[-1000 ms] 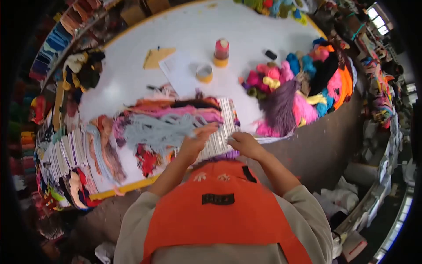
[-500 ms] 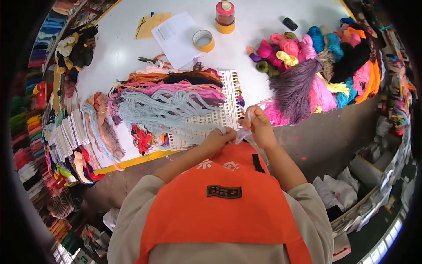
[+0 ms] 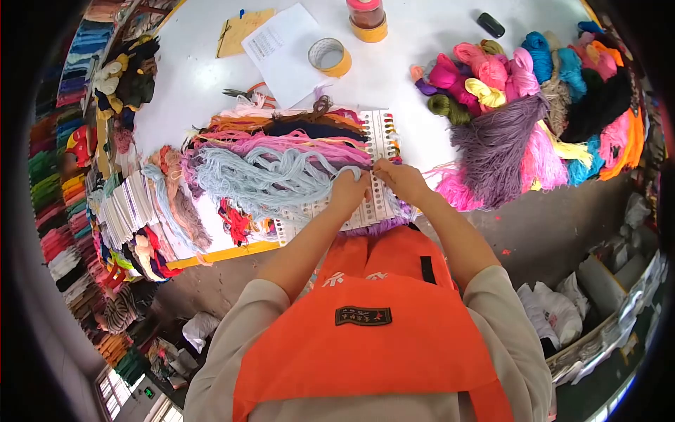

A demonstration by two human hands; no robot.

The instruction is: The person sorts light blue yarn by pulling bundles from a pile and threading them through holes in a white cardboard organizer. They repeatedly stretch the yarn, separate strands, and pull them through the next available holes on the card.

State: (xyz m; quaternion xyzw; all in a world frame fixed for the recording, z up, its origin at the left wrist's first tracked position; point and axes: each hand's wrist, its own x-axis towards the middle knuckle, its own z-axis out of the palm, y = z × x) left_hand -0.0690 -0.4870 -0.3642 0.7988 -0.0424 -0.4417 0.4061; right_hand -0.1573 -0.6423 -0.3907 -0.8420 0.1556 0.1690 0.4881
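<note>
My left hand [image 3: 349,191] is closed on the end of a light blue yarn bundle [image 3: 260,179], which trails leftward over the pile. Beside it, my right hand [image 3: 402,181] is closed with its fingertips pinched at a white card with punched holes [image 3: 382,137]. What lies between those fingertips is too small to make out. Pink yarn [image 3: 288,149] and other coloured strands lie across the cards behind the blue bundle. Purple yarn [image 3: 380,225] hangs at the table's front edge, below my hands.
Many coloured skeins, including a dark purple hank [image 3: 496,148], are heaped at the right. Towards the back are a tape roll [image 3: 341,62], paper [image 3: 271,53], scissors [image 3: 246,93], a pink-capped bottle [image 3: 365,15] and a black case [image 3: 491,25]. Stacked white cards [image 3: 126,207] stand at left.
Both hands have moved forward from the table's front edge onto the punched card. The blue yarn end came along in my left hand. My right hand has lowered to the card.
</note>
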